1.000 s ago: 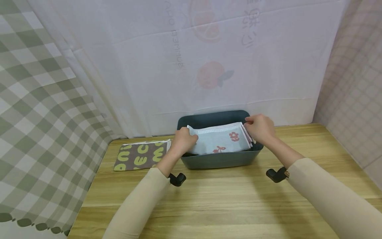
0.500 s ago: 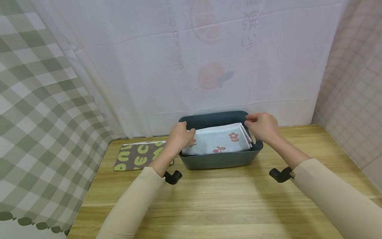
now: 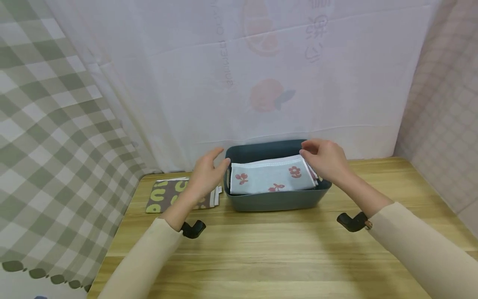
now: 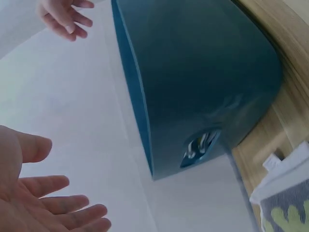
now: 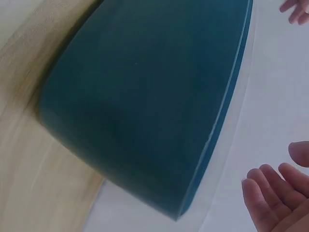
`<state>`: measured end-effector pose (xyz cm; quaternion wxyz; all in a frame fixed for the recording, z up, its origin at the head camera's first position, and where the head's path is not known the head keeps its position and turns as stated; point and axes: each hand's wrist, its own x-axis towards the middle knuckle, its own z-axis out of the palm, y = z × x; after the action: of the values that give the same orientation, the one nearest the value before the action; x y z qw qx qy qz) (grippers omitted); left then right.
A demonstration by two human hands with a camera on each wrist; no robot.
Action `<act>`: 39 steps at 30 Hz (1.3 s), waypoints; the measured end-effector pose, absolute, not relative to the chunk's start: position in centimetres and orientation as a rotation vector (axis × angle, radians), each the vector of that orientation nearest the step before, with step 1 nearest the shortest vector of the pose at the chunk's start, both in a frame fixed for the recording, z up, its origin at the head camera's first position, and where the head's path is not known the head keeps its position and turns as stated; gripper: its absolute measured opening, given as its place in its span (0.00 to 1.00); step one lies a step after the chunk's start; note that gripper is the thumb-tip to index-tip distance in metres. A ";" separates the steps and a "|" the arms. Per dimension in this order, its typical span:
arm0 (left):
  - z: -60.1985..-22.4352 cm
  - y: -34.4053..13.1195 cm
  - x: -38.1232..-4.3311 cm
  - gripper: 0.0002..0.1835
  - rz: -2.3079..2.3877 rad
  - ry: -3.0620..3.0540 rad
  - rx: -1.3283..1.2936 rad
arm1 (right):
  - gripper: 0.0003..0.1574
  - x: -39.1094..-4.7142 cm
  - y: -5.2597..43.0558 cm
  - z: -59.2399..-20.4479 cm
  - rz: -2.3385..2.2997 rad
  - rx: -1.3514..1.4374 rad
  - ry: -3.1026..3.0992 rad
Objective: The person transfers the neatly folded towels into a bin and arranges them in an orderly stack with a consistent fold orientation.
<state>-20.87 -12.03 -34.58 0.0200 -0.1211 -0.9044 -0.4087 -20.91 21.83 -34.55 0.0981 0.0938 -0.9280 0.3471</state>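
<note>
A dark teal plastic basket (image 3: 274, 203) stands at the back of the wooden table. Inside it lies a folded pale blue towel (image 3: 257, 178) with red flower prints, other folded white-edged cloth showing at its right end. My left hand (image 3: 203, 176) is left of the basket, above a folded brown towel (image 3: 159, 195) with yellow-green letters; its fingers (image 4: 63, 203) are spread and hold nothing. Over the basket's right end is my right hand (image 3: 326, 161), its fingers (image 5: 270, 188) loosely bent around nothing. Part of the brown towel is hidden under the left hand and wrist.
A white printed curtain (image 3: 186, 104) hangs directly behind the basket. Green checked cloth (image 3: 56, 124) borders the left side, and a pale checked cloth (image 3: 444, 116) the right. Black curved camera mounts (image 3: 193, 229) sit at both wrists. The basket's end has a handle hole (image 4: 200, 147).
My left hand has let go of the pale blue towel's left end and moved left, out of the basket, over the brown towel. My right hand has stayed near the basket's right end.
</note>
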 end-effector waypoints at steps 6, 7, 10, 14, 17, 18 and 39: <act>-34.1 -13.6 -19.8 0.30 -1.240 -2.712 -0.376 | 0.24 -20.0 20.4 -34.3 0.991 0.343 -2.717; -34.1 -13.8 -19.6 0.30 -1.232 -2.696 -0.377 | 0.24 -19.9 20.1 -34.3 0.988 0.350 -2.714; -34.4 -14.8 -19.0 0.31 -1.196 -2.676 -0.368 | 0.26 -19.6 19.1 -34.4 0.986 0.370 -2.704; -35.0 -16.4 -18.3 0.32 -1.135 -2.662 -0.323 | 0.29 -19.2 17.7 -34.7 0.999 0.397 -2.696; -35.5 -17.7 -17.8 0.33 -1.102 -2.638 -0.301 | 0.30 -18.9 16.7 -34.9 1.012 0.438 -2.673; -35.7 -18.1 -17.6 0.33 -1.096 -2.632 -0.295 | 0.31 -18.8 16.4 -35.0 1.015 0.457 -2.659; -38.2 -28.5 -15.5 0.43 -1.022 -2.707 -0.050 | 0.44 -15.9 6.9 -38.3 1.019 0.972 -2.521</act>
<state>-15.51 -28.54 -38.16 0.1233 -0.0172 -0.9282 -0.3506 -15.93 6.94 -38.34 0.1264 0.3340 -0.8660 0.3500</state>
